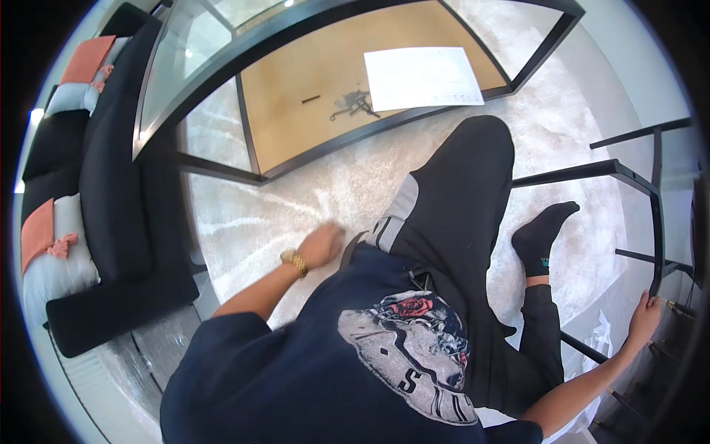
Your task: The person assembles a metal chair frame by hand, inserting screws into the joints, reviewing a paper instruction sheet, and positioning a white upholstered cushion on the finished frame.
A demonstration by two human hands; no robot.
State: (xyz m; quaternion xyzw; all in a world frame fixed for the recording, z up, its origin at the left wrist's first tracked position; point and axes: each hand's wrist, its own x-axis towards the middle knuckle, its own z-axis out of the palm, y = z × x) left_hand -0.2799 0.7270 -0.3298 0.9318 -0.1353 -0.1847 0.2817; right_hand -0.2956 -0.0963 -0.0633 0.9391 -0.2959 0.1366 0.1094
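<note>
We see the pale rug (pixel 310 203) widest of all, lying beneath the counter (pixel 549 49). Left of the counter stands the black sofa (pixel 103 196). The counter has a wooden lower shelf (pixel 277 78) inside its dark rim.

To the right of the counter, and nearer to us, is the black metal frame (pixel 657 237). Holding this frame is, we judge, the present step; any shifting of it would call for a firm grip and care for its long bars.

Some clear plastic (pixel 600 333) lies farther from the counter than the frame's upper bars; we cannot tell if it contains anything. We find no box or tray: only the shelf serves to carry, with a white sheet (pixel 425 78) on its right part.

The right hand (pixel 645 318) is closed around the frame. The left hand (pixel 323 246), on our side of the counter, is blurred, so we cannot tell its grasp. Smallest, on the shelf, are a pile of dark hardware (pixel 353 103) and one short dark rod (pixel 310 98).
</note>
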